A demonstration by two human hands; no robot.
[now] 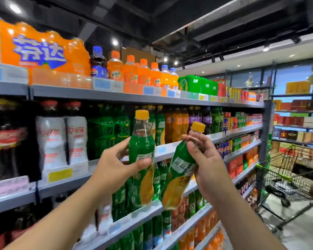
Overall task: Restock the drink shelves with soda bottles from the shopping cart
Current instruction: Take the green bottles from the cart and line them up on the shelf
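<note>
Supermarket drinks aisle: grey metal shelving [242,129] runs along the left and away to the far end, stocked tier on tier. Large cola bottles [5,138] stand at the near left and orange soda packs [40,51] sit on the top tier. A shopping cart [282,170] stands well off to the right, its contents too distant to make out.

Item 1 — upright bottle [141,141]: green soda, yellow cap, green-and-yellow label. Its long axis is vertical, cap up. The left hand [119,159] is wrapped round the mid-body, thumb across the front of the label and fingers behind.

Item 2 — tilted bottle [177,170]: same product. Its long axis leans, with the cap up and to the right and the base down and to the left. The base is near that of the upright bottle; contact cannot be confirmed. The right hand [206,159] clamps it high, at the shoulder and neck just under the cap.

Likely destination: the matching row [159,125] of green, yellow-capped bottles on the second tier, directly behind the upright bottle and forward of both hands.

Deciding relation: the left hand is the nearer to that row, and its bottle stands the same way as the shelved ones. It would probably go in first, with a plain push forward. The tilted bottle would need righting and a shift to the left before it could follow. A judged risk is nudging the front bottles of the row on entry.
</note>
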